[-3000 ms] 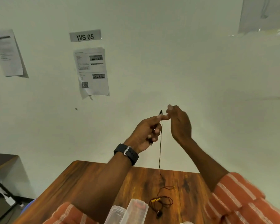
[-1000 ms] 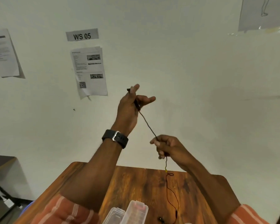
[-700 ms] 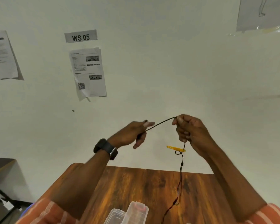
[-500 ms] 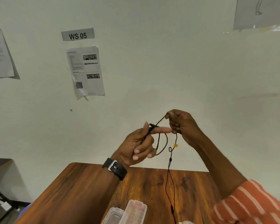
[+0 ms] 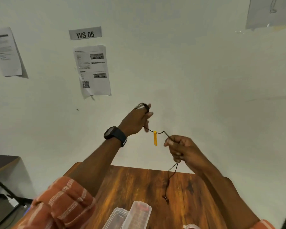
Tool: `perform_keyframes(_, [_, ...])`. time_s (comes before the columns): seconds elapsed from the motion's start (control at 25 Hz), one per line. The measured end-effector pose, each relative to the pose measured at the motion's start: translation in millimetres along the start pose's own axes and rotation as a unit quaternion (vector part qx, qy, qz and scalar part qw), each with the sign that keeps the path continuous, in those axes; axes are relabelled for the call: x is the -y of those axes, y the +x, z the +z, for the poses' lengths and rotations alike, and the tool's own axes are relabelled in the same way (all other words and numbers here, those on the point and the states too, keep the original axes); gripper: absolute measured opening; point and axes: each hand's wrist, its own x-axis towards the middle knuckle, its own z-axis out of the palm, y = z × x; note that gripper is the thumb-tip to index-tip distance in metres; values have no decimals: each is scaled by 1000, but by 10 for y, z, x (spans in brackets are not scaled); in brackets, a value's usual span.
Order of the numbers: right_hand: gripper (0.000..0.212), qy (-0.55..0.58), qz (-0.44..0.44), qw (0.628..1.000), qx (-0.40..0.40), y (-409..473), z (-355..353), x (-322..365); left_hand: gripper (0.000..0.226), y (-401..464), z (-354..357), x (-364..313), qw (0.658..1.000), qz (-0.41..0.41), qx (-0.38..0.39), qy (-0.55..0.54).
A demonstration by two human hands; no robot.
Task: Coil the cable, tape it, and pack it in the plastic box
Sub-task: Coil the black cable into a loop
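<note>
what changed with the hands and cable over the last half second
The left hand rose and drew away, cable looped on its finger; the right hand dropped lower right, so the span with the yellow tag stretches between them. Both still grip the cable; the plastic boxes stayed on the table.

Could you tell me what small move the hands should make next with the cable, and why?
Probably bring the right hand up to the left hand and lay another loop over its fingers. The cable already wraps those fingers and stretches between the hands, with a yellow tag hanging on that span. A loose tail still dangles below the right hand over the table, so coiling looks unfinished.
</note>
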Motion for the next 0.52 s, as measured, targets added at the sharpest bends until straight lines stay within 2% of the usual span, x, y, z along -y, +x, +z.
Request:
perform_keyframes(0.04, [21,22,-12,999,-20,30,-81,98,46,-101,59,40,998,-25,57,-13])
perform_keyframes(0.12, [24,60,-35,996,-58,146,-248,271,55,-405,196,-27,967,-80,167,-173])
perform_keyframes(0.2, [28,70,-39,993,-82,299,-376,331,59,-701,363,-176,882,-93,256,-385])
perform_keyframes(0.28, [31,61,-26,993,-96,408,-388,248,61,-848,456,-352,781,-64,289,-549])
perform_keyframes(0.36, [32,54,0,995,-82,420,-276,51,61,-819,437,-486,707,-16,247,-662])
perform_keyframes(0.4, [32,49,15,996,-69,384,-196,-69,61,-754,369,-551,694,-1,200,-691])
perform_keyframes(0.44, [32,40,28,997,-55,325,-102,-185,61,-658,289,-600,699,4,140,-701])
perform_keyframes(0.52, [26,8,49,999,-16,152,75,-348,58,-421,120,-639,743,-5,3,-669])
